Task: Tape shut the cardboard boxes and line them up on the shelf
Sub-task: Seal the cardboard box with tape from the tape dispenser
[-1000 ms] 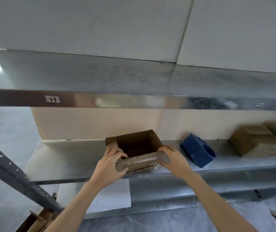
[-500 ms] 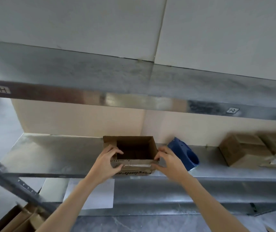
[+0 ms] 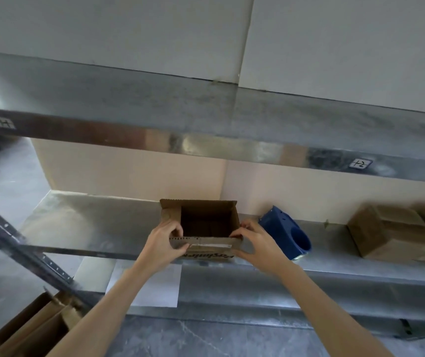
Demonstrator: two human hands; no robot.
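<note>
An open brown cardboard box (image 3: 207, 216) stands on the metal shelf (image 3: 90, 228) near its front edge, its flaps up and its inside dark. My left hand (image 3: 163, 243) grips the box's front left corner, thumb over the near flap. My right hand (image 3: 255, 243) pinches the front right corner. A blue tape dispenser (image 3: 284, 231) lies on the shelf just right of the box.
Closed cardboard boxes (image 3: 391, 234) sit at the shelf's right end. Another metal shelf (image 3: 206, 117) hangs above. A white sheet (image 3: 154, 287) lies on the lower level. Flattened cardboard (image 3: 33, 328) stands on the floor at lower left, beside a slanted perforated metal bar (image 3: 20, 246).
The box has turned square to the shelf edge and its near flap has been lowered. Both hands stay on its front corners. The view has shifted right.
</note>
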